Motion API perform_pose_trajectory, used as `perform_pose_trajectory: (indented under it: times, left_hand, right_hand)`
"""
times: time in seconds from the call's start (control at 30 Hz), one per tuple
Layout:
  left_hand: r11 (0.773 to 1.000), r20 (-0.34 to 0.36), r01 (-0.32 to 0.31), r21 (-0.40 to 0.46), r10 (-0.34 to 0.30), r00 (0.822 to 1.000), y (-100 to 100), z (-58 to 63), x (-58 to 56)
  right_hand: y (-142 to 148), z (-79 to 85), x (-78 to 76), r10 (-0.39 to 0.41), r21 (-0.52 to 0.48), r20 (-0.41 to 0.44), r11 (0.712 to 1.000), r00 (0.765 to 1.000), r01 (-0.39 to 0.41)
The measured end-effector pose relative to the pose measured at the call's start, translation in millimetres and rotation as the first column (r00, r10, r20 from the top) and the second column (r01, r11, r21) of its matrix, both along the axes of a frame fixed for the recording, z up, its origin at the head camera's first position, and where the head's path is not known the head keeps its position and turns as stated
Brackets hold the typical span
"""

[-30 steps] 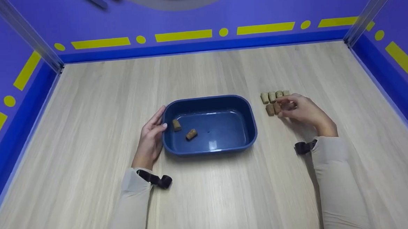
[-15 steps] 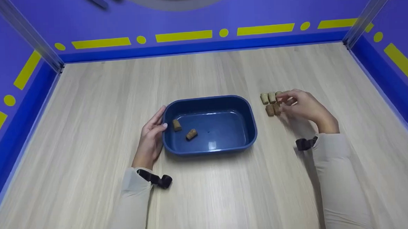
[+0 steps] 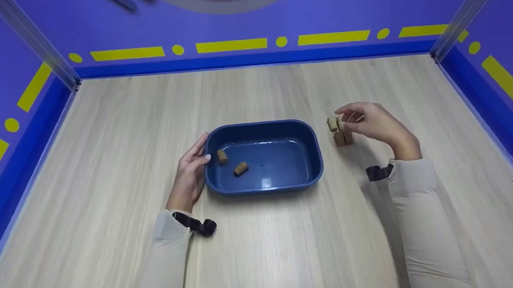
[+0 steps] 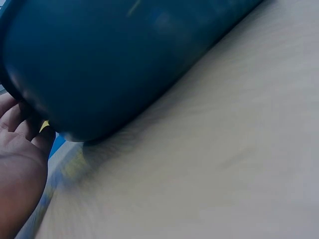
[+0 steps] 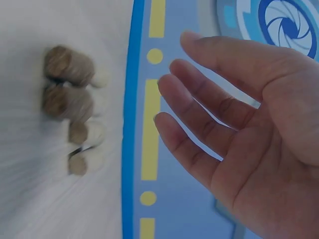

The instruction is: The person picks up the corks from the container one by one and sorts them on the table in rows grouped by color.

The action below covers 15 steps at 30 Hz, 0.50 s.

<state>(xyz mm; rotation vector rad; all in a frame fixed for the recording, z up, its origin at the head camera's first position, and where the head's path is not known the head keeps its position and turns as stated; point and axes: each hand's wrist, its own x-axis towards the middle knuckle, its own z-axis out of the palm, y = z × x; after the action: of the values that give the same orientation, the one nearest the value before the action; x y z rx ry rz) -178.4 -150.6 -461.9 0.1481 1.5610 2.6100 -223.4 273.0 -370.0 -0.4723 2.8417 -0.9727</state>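
Observation:
My left hand [image 3: 187,176] grips the left rim of a dark blue plastic tub [image 3: 263,190], its thumb over the edge; in the left wrist view the fingers lie against the tub's outer wall [image 4: 99,69]. Two brown corks [image 3: 222,157] lie apart inside, near the tub's left end. To the right of the tub, two darker brown corks [image 3: 339,138] stand side by side in front of a row of paler corks [image 3: 332,123]. Above these corks hovers my right hand [image 3: 378,126], partly hiding them. Its loosely bent fingers hold nothing, as the right wrist view shows.
A pale wood-grain tabletop [image 3: 270,248] bears everything. Blue walls [image 3: 254,23] with yellow dashes and dots enclose its back and both sides. Metal corner posts [image 3: 465,14] join the walls.
My right hand has lifted off the darker corks and shifted back and slightly left, over the paler row. The left hand, the tub and the corks in it have stayed put.

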Motion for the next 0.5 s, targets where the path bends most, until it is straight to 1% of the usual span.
perform_pose_trajectory:
  times: [0.07,0.23,0.4,0.5]
  left_hand:
    - [1.000,0.001,0.000,0.002,0.000,1.000,0,0.3,-0.1]
    - [1.000,0.002,0.000,0.006,0.000,1.000,1,2.0,0.4]
    - [1.000,0.001,0.008,0.002,-0.008,1.000,1,2.0,1.0]
    - [1.000,0.000,0.007,0.003,-0.007,1.000,1,2.2,1.3]
  right_hand:
    - [-6,4.2,-0.7,0.007,0.001,0.003,1.000,1.000,-0.007]
    - [-22,14.6,-4.2,0.055,-0.003,0.021,0.999,0.998,-0.054]
    - [-40,23.6,-7.3,0.102,-0.004,0.070,0.995,0.992,-0.102]
    - [-49,27.1,-9.1,0.130,0.016,0.089,0.991,0.987,-0.132]
